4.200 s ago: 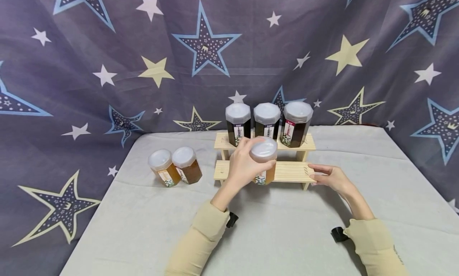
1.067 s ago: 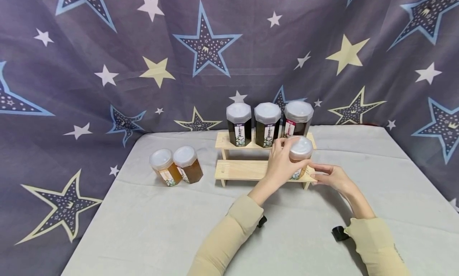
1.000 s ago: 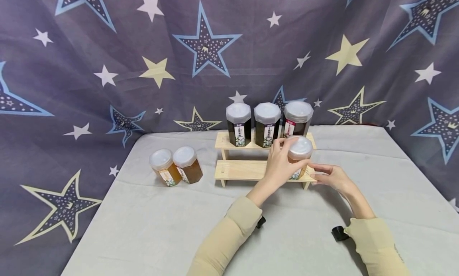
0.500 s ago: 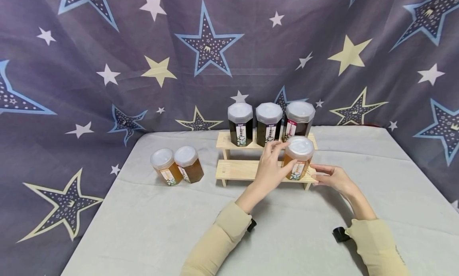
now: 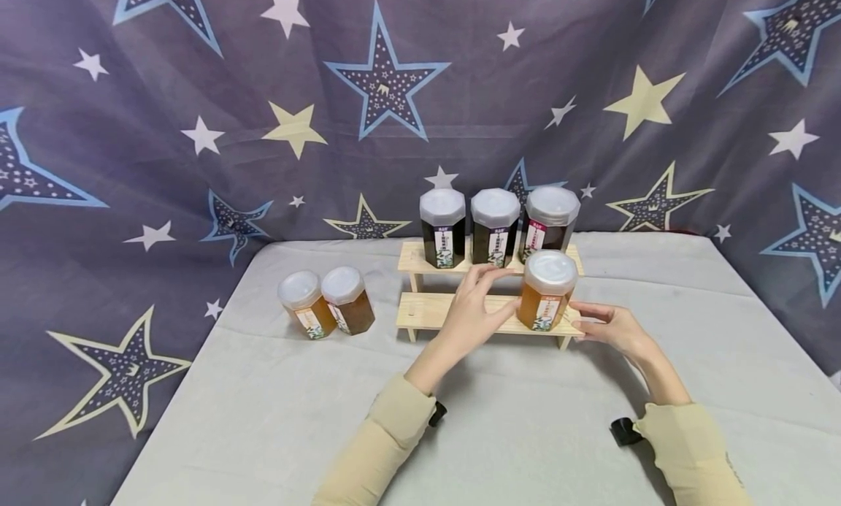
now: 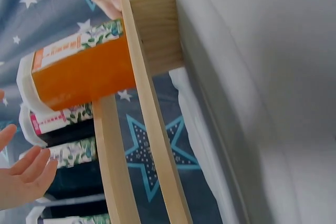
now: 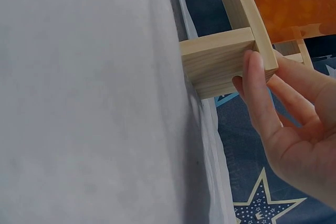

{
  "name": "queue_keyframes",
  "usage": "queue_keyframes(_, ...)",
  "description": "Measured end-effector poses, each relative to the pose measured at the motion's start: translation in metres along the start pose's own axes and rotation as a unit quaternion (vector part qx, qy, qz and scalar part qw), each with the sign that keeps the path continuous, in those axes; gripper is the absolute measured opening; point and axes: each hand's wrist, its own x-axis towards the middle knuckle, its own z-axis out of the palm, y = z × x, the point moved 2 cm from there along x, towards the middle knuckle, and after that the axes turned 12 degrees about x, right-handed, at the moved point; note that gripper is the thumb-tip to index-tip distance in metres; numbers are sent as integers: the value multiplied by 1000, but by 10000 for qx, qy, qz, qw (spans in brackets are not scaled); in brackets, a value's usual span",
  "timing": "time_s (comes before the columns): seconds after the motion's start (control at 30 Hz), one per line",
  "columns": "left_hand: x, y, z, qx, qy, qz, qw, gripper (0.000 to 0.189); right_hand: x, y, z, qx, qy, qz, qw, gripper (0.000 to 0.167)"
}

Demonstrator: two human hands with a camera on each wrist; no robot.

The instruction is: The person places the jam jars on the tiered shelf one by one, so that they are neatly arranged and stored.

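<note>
An orange jar [image 5: 547, 294] with a clear octagonal lid stands upright on the right end of the lower step of a two-step wooden rack [image 5: 434, 310]. Just left of that jar is my left hand [image 5: 471, 310], its fingers spread and holding nothing; in the left wrist view a gap shows between the fingers [image 6: 31, 174] and the jar. My right hand [image 5: 612, 326] pinches the right end of the lower step. In the right wrist view the thumb [image 7: 255, 77] lies against the board's end near the leg. Three dark jars [image 5: 494, 228] stand along the upper step.
On the cloth-covered table [image 5: 263, 418], left of the rack, an amber jar [image 5: 307, 309] and a brown jar [image 5: 351, 305] stand side by side. A star-patterned curtain [image 5: 453, 90] hangs behind the table.
My left hand carried the orange jar rightward to the end of the lower step, let go of it and drew back left. The right hand has stayed on the rack's end.
</note>
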Motion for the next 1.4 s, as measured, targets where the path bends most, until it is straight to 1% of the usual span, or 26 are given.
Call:
queue_keyframes(0.27, -6, -11, -12, 26, 16, 8, 10000, 44, 0, 0, 0, -68, 16, 40, 10000, 52)
queue_keyframes(0.6, -14, -26, -25, 84, 245, 132, 9996, 38, 0, 2, 0, -83, 19, 52, 10000, 51)
queue_keyframes(0.73, -19, -34, -32, 113, 308, 89, 9994, 37, 0, 2, 0, -54, 18, 70, 10000, 52)
queue_keyframes(0.97, -25, -50, -45, 243, 454, -110, 9986, 37, 0, 2, 0, -48, -9, 51, 10000, 52)
queue_keyframes(1.23, -33, -64, -63, 289, 623, -208, 9974, 37, 1, 2, 0, -20, -2, 51, 10000, 53)
queue_keyframes(1.4, -39, -73, -74, 510, 788, -209, 9954, 34, 0, 2, 0, 1, -5, 65, 10000, 53)
